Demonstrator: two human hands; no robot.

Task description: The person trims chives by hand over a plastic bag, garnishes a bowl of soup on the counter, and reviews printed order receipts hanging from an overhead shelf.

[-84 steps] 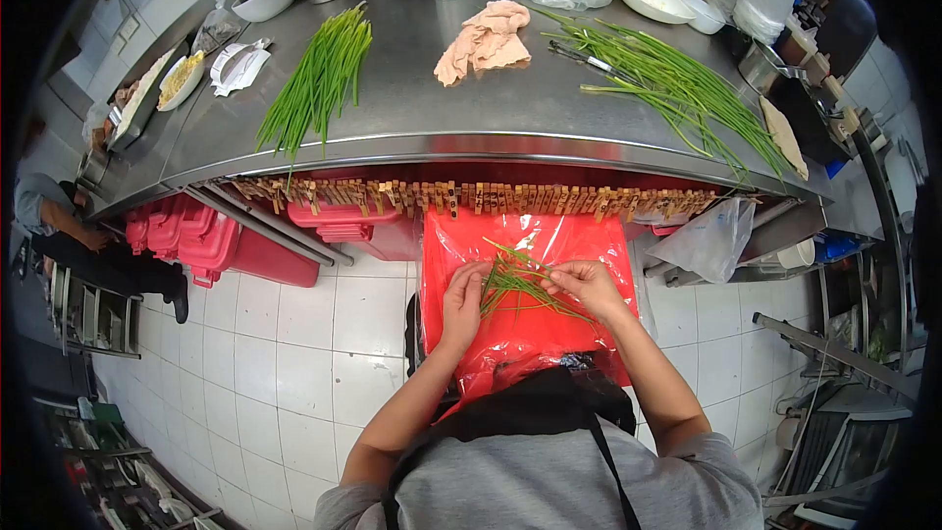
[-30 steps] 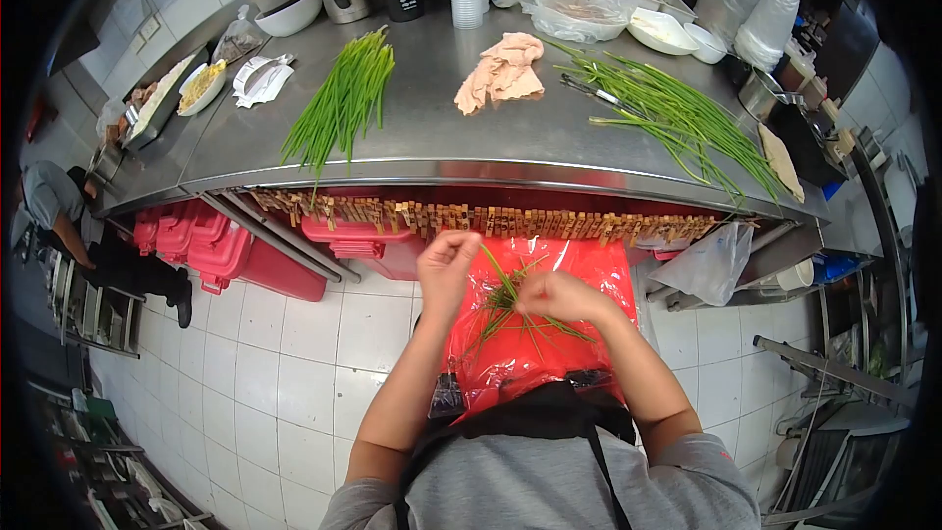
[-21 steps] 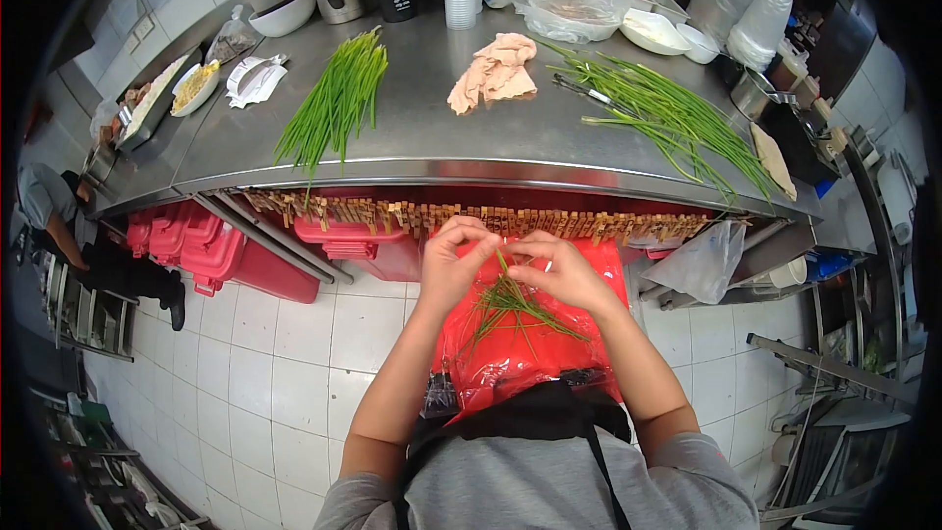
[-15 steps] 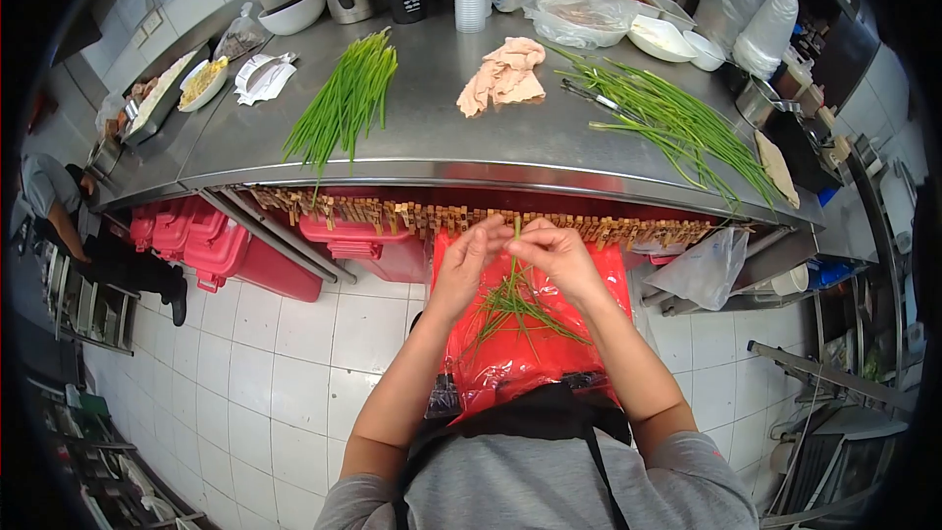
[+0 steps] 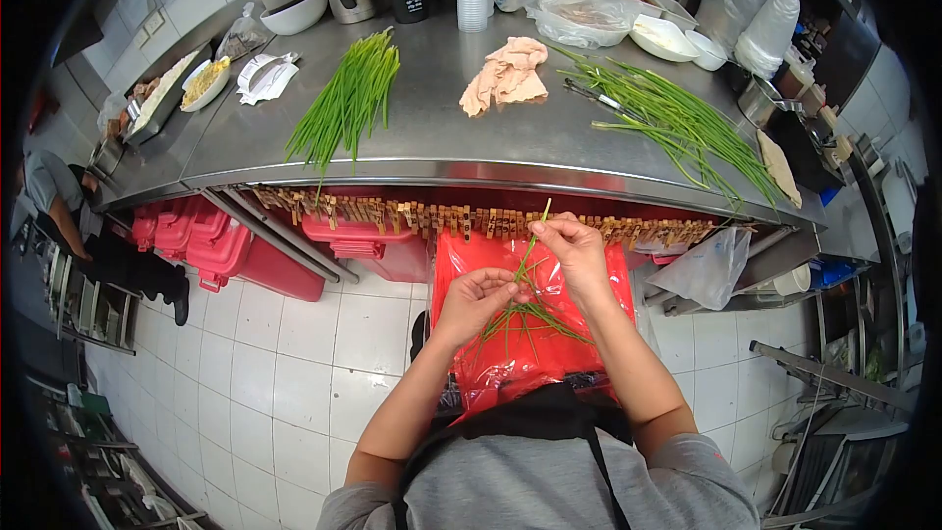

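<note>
A thin green chive stalk [image 5: 527, 257] runs slantwise between my two hands. My right hand [image 5: 577, 247] pinches its upper part just below the counter edge. Lower down and to the left, my left hand [image 5: 476, 302] has thumb and fingers closed on the stalk. Beneath them, loose green chive strands [image 5: 538, 313] lie on a red plastic bag [image 5: 515, 363] across my lap. On the steel counter [image 5: 432, 142] rest a neat chive bundle [image 5: 348, 98] at left and a looser chive pile [image 5: 692, 128] at right.
Between the bundles sits a crumpled pinkish cloth [image 5: 507, 77]. A dark slim tool [image 5: 592, 93] touches the right pile. Wooden clothespins [image 5: 442, 220] line the counter's front edge. Red bins [image 5: 250, 253] stand below. Another person [image 5: 59, 206] is at far left.
My left hand has moved down along the stalk while my right hand shifted slightly up and right. The hands, close together before, are now apart with the stalk stretched between them.
</note>
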